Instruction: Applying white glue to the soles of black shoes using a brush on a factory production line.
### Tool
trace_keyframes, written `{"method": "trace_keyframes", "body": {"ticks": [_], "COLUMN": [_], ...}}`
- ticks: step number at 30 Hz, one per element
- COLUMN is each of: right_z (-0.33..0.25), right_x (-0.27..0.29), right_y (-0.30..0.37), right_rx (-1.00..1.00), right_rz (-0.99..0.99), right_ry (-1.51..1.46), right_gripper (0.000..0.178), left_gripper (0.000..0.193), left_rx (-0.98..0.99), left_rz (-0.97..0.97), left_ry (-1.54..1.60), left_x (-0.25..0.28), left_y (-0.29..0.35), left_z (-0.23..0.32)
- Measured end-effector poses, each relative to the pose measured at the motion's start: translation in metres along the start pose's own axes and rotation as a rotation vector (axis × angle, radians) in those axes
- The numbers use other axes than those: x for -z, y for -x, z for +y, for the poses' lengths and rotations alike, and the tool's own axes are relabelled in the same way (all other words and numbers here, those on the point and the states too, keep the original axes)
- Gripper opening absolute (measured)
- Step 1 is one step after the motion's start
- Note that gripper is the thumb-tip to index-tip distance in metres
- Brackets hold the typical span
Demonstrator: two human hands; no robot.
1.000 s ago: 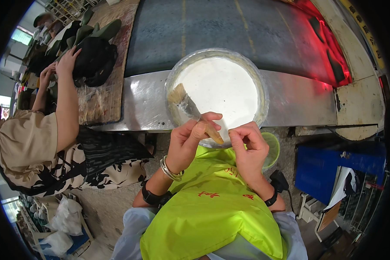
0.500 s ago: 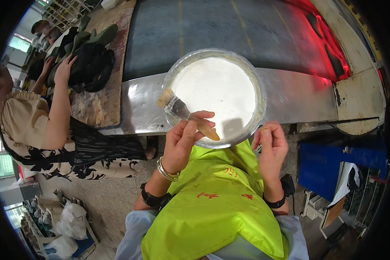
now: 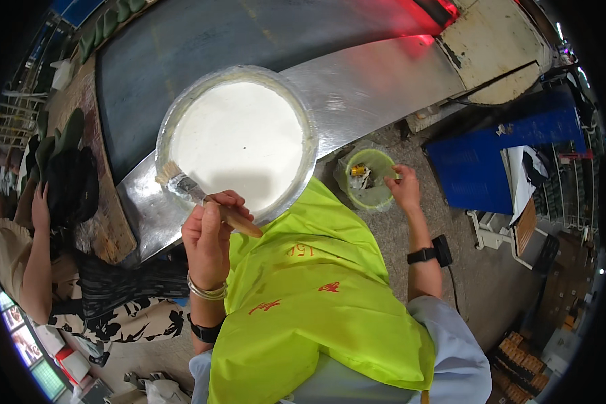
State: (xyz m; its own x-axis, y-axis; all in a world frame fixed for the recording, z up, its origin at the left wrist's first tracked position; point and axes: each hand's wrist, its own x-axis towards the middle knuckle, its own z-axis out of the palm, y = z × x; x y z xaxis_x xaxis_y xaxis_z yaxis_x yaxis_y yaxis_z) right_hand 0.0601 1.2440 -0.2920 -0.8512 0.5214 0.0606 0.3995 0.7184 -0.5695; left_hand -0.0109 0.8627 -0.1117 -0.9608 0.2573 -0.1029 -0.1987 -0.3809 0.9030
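My left hand (image 3: 211, 237) is closed round the wooden handle of a flat paintbrush (image 3: 190, 189). Pale bristles point up and left, over the near left rim of a wide round basin (image 3: 308, 128). White liquid (image 3: 242, 135) with a smooth surface fills much of the basin, and a small dark speck shows on it. Out to the right, my right hand (image 3: 405, 188) is beside the rim of a light green waste bin (image 3: 374, 200). Its fingers are loosely apart, with nothing visible in them. Inside the lined bin lie a yellow item (image 3: 359, 170) and some scraps.
The basin stands on a metal ledge (image 3: 377, 81) along a dark conveyor belt (image 3: 202, 47). At left another person's hand (image 3: 40, 205) touches dark items on a worn board (image 3: 114, 232). A blue panel (image 3: 505, 155) and a wheeled rack stand right.
My view has turned right, so the basin appears farther left. My right hand has moved away from the basin to the bin, its fingers loosening. The brush stays in my left hand.
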Motion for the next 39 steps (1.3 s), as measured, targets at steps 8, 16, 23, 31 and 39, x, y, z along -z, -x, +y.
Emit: {"method": "trace_keyframes", "body": {"ticks": [8, 16, 23, 31, 39], "right_z": [0.045, 0.028, -0.076, -0.314, -0.350], "right_x": [-0.012, -0.008, 0.036, 0.059, 0.027], "right_y": [-0.007, -0.005, -0.008, 0.019, 0.034], "right_rx": [-0.568, -0.303, 0.227, 0.531, 0.654], "right_rz": [-0.114, -0.099, -0.080, -0.542, -0.633], "right_ry": [0.112, 0.295, -0.102, -0.842, -0.777], "right_gripper": [0.027, 0.022, 0.022, 0.025, 0.015], "left_gripper": [0.027, 0.028, 0.033, 0.027, 0.027], "left_rx": [0.006, 0.001, 0.160, 0.123, 0.109], "left_rz": [-0.020, -0.036, -0.106, -0.142, -0.034], "left_ry": [-0.092, -0.104, 0.173, 0.268, 0.056], "left_x": [-0.008, -0.006, 0.008, 0.040, 0.047], "left_y": [0.001, 0.002, -0.013, -0.009, 0.002], "left_z": [-0.002, -0.001, -0.002, 0.005, 0.013]}}
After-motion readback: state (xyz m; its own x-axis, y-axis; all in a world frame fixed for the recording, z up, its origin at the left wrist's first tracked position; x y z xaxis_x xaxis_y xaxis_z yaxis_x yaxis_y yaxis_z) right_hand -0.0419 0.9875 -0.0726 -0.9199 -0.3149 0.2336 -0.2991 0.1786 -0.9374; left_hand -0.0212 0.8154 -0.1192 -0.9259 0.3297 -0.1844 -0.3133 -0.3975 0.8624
